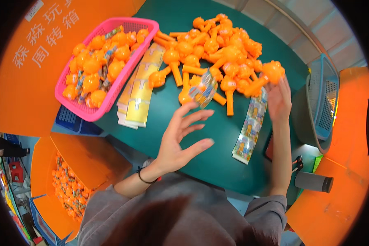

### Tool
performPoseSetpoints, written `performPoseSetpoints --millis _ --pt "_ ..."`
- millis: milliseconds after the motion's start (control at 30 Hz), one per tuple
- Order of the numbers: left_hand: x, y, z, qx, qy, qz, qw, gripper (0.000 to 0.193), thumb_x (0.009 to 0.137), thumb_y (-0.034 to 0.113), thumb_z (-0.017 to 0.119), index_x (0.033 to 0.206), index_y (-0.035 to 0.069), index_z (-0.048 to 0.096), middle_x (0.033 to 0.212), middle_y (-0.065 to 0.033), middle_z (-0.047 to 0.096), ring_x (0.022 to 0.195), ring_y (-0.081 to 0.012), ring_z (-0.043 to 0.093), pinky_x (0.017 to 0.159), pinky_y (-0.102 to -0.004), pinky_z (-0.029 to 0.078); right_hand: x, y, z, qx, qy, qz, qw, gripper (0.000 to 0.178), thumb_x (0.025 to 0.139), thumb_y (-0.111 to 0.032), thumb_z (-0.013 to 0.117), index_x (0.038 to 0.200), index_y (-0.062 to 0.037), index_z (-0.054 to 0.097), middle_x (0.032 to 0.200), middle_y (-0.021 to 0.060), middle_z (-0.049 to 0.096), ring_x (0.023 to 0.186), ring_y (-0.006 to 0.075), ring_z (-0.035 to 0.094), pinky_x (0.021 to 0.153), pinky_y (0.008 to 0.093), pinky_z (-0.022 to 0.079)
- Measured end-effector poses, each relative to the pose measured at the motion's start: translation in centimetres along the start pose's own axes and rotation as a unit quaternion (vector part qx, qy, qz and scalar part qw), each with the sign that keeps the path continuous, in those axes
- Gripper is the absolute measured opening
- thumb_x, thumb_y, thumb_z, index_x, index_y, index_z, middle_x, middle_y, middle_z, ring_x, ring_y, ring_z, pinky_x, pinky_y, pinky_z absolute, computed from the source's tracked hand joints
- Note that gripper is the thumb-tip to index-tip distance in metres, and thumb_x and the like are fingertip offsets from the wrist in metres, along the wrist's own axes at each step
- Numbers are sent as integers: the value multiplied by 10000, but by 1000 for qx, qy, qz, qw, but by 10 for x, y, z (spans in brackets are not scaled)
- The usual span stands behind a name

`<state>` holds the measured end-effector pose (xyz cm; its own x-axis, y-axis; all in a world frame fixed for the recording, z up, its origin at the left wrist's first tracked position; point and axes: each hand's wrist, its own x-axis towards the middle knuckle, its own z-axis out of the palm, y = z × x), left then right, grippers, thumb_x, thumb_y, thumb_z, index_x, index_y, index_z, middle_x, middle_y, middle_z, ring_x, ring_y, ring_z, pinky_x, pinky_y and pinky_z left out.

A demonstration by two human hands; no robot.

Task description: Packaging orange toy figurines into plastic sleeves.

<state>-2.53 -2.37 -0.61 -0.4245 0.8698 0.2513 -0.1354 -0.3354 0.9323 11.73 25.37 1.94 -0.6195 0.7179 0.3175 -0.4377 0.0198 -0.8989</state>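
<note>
Head view: below the pile (230,55), left hand (174,143), fingers wide; at the pile's right edge, right hand (279,100), fingers behind a toy (273,72), perhaps steadying it, grip unclear.

On the green counter (217,137), right of the pink rectangular plastic basket (117,88), lie long flat yellow strips (139,102); farther right, orange round-headed plastic toys (230,53) and a glossy multicoloured strip (250,127).
</note>
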Motion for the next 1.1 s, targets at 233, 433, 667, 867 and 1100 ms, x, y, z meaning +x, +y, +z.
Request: performPoseSetpoints --millis 233,433,667,867,1100 --pt "-5 -15 38 -61 23 -120 991 683 837 -33 694 1376 34 280 1104 -147 664 992 -179 648 840 -281 520 -109 1 72 185 -57 162 968 643 974 -302 462 1469 11 197 1502 198 264 1217 326 478 1047 435 398" --pt "-20 -24 43 49 51 -89 994 610 818 6 727 1315 21 374 1065 -117 668 979 -145 625 835 -259 502 -141 14 75 -59 21 142 988 584 990 -340 468 1428 -1 283 1370 196 423 1145 282 542 964 404 478" --pt "-18 -12 14 -138 83 -154 975 91 863 31 689 937 -1 647 1145 -89 600 1019 -125 562 885 -283 483 -137 5 71 131 67 226 963 539 1019 -316 402 1435 1 269 1412 209 395 1229 309 498 1035 438 426" --pt "-28 -1 20 -86 -45 -219 971 67 870 27 670 922 3 634 1103 -103 638 1045 -134 571 942 -299 441 -140 4 69 196 48 250 947 532 1014 -338 406 1403 16 322 1412 226 409 1268 328 478 1085 454 385" --pt "-23 0 29 -109 -60 -262 957 132 849 57 719 892 -34 633 1073 -151 649 989 -128 625 887 -262 513 -143 7 73 214 29 223 951 558 1006 -366 410 1406 11 317 1419 225 400 1257 315 489 1074 441 399"
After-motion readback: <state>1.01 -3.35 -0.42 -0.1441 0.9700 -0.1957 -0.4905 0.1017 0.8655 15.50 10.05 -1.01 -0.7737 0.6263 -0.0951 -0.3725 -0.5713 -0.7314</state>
